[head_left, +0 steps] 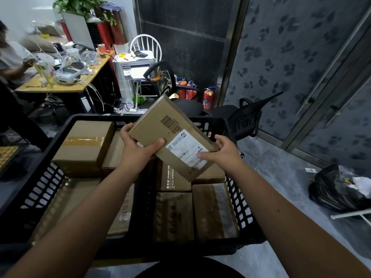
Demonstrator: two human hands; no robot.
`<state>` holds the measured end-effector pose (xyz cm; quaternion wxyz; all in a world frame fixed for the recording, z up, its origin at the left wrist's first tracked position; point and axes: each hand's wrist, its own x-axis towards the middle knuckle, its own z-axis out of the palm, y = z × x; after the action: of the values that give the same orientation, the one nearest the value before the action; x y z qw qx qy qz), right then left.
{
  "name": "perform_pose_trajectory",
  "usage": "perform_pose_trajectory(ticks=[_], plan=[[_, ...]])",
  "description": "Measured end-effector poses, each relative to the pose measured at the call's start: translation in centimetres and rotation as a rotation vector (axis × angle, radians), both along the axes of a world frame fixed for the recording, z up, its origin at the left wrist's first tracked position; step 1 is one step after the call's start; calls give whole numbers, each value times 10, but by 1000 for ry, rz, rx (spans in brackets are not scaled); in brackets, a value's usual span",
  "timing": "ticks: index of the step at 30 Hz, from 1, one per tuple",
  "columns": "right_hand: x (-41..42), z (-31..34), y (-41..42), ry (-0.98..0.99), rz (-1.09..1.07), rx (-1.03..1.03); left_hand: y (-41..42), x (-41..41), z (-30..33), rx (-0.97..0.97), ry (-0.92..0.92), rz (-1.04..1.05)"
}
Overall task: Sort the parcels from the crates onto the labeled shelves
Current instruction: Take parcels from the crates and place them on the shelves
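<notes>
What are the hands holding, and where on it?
A flat cardboard parcel: left hand grips its left edge, right hand its right edge by the label.

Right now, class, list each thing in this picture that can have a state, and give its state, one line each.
Flat parcel: lifted above the crate, tilted, label facing up.
Left hand: grip on the parcel's near-left edge, thumb on top.
Right hand: grip on the parcel's right edge, thumb on the label.
Black crate: open-topped, packed with parcels.
Taped box: sealed, lying in the crate's far-left corner.
Black bag: on the floor, open.
</notes>
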<state>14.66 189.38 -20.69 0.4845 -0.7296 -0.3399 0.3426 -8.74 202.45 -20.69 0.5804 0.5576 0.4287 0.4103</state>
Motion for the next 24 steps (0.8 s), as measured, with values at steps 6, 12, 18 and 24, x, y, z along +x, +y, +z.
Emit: perform_pose_trajectory(ticks=[6, 12, 18, 24], plan=[[-12, 2, 7, 286, -148, 142, -12, 0, -1, -219, -244, 91], [-14, -3, 16, 539, -182, 263, -13, -1, -4, -531, -517, 94], [-9, 2, 9, 500, -131, 201, -7, -13, -8, -473, -295, 111], [12, 24, 2, 396, -28, 123, 1, -33, -8, -90, 97, -132]])
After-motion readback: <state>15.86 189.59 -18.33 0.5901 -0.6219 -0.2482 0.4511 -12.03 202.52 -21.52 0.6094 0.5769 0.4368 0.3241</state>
